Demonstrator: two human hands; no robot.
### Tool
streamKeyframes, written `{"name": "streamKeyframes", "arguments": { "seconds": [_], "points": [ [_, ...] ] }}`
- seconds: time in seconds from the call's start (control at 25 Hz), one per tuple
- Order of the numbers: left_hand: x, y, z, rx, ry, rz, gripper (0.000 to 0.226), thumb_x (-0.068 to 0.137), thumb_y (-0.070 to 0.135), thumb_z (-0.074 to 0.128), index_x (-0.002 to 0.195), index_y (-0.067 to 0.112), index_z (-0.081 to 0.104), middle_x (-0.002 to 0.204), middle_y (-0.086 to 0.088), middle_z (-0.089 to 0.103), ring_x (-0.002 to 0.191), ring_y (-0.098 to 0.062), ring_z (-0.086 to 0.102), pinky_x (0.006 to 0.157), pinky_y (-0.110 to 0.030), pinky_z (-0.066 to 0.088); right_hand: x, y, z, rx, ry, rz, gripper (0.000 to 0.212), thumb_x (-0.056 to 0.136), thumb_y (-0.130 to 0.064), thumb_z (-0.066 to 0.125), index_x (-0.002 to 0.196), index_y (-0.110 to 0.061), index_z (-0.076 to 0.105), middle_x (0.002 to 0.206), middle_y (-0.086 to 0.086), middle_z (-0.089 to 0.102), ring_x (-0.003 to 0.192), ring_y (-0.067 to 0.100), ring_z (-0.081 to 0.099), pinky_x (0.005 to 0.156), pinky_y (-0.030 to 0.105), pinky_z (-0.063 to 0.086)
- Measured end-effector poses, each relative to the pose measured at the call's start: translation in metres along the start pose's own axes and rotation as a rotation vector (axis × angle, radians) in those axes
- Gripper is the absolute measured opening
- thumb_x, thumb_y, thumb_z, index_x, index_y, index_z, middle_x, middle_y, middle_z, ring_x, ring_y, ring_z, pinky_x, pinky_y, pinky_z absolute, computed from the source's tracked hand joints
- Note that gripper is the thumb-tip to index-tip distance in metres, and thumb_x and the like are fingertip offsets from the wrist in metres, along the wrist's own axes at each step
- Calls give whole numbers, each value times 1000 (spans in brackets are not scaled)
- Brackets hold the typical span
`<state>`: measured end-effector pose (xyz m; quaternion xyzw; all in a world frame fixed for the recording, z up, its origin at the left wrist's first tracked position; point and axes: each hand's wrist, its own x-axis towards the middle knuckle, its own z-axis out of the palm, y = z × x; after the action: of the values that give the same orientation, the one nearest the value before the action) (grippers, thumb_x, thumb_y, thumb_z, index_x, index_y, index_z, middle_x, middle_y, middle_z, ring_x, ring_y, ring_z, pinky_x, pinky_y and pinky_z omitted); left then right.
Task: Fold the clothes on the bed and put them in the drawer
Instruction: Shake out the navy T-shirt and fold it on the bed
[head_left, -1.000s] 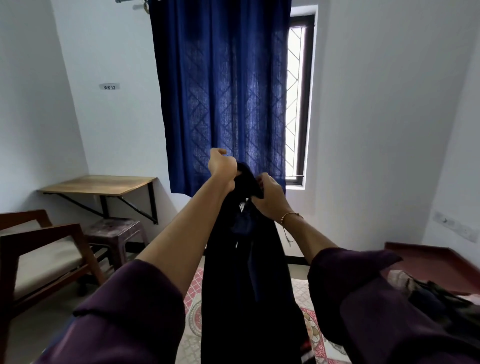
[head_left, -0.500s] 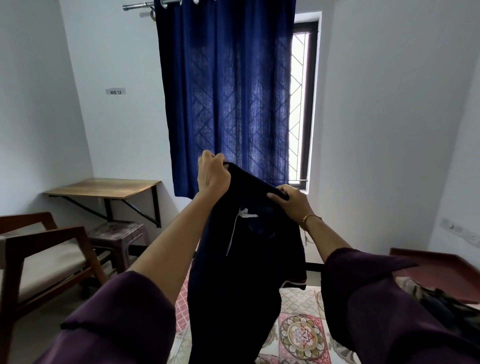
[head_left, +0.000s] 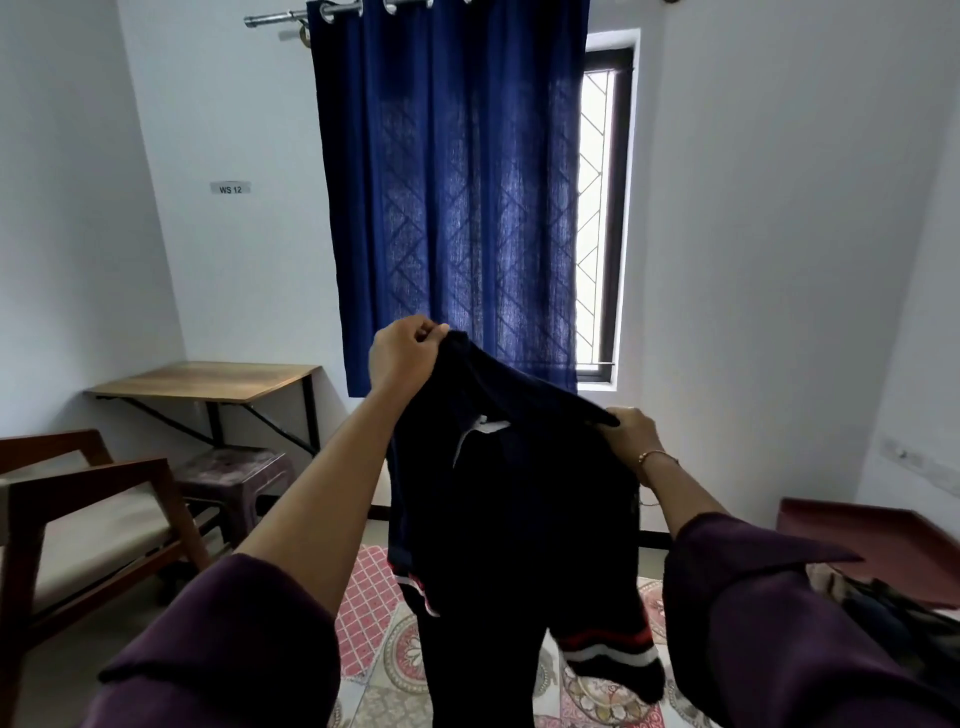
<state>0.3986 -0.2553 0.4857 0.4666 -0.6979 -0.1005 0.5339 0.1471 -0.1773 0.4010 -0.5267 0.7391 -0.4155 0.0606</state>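
A dark navy shirt (head_left: 519, 519) with red and white striped sleeve cuffs hangs in the air in front of me, its white neck label showing. My left hand (head_left: 402, 356) grips one shoulder of the shirt, raised high. My right hand (head_left: 631, 434) grips the other shoulder, lower and to the right. Below the shirt lies the bed (head_left: 384, 649) with a patterned pink and cream sheet. More dark clothes (head_left: 883, 613) lie in a heap at the right edge of the bed. No drawer is visible.
A blue curtain (head_left: 452, 197) covers the window straight ahead. A wooden wall-mounted table (head_left: 208, 382) with a purple plastic stool (head_left: 234, 467) under it stands at the left. A wooden armchair (head_left: 78, 519) is nearer left. A reddish-brown headboard (head_left: 872, 535) is at the right.
My hands have drawn apart, the left up and left, the right down and right, spreading the bunched shirt open by its shoulders. The striped cuffs now show.
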Motion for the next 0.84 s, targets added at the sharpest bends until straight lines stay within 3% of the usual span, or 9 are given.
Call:
{"name": "streamKeyframes", "arguments": {
  "seconds": [0.08,0.12,0.2,0.28,0.44,0.52,0.64,0.76,0.84],
  "points": [
    [1,-14,-7,180,6,-41,32,93,39,52,83,12,66,77,1,58,74,-18,53,65,-27,34,4,2,-8,-15,74,57,32,87,-8,55,56,-14,52,65,7,53,75,23,48,60,29,30],
    [-1,-20,-8,225,-23,-51,34,92,40,52,81,12,66,76,0,57,75,-20,53,65,-28,34,6,2,-10,-36,92,77,27,86,-6,53,60,-11,57,72,13,58,77,25,51,62,28,32],
    [-7,-30,-3,204,-143,-58,36,92,39,52,73,10,63,71,-1,56,74,-21,53,65,-29,36,6,-1,-10,-81,166,109,22,87,-2,47,87,-4,69,99,22,63,91,33,57,72,30,40],
    [-14,-34,1,95,-259,-114,37,90,30,51,68,2,61,68,-7,57,73,-24,54,67,-32,38,4,-4,-10,-128,255,145,34,88,-1,41,111,-7,67,118,21,57,110,36,53,88,35,43],
    [-23,-46,-3,247,-192,68,25,86,16,48,73,2,63,77,-14,64,81,-32,57,78,-38,42,-6,-8,-9,-174,413,227,35,92,-2,37,121,-4,57,123,20,53,116,37,49,94,41,40],
    [-27,-52,-2,390,-77,188,21,89,17,48,91,4,64,91,-13,66,96,-33,52,86,-41,34,-14,-15,-8,-7,440,320,31,96,-9,33,118,2,52,121,23,55,112,38,52,91,40,41],
    [-33,-62,-2,499,33,213,27,96,22,44,93,0,59,93,-22,65,95,-38,53,81,-43,31,-25,-22,-5,274,478,409,35,100,-15,29,115,7,52,120,24,56,112,37,53,89,38,41],
    [-47,-77,1,357,-11,133,37,101,20,35,89,-7,56,94,-29,61,95,-42,52,79,-46,33,-47,-30,4,499,494,381,37,100,-17,27,118,1,54,119,19,57,107,30,55,83,30,39],
    [-67,-86,3,124,-93,87,34,102,17,32,88,-6,52,99,-30,55,96,-42,49,81,-45,32,-63,-39,13,567,452,380,40,102,-24,26,123,-5,54,122,14,56,108,27,53,88,29,40]
  ]
}}
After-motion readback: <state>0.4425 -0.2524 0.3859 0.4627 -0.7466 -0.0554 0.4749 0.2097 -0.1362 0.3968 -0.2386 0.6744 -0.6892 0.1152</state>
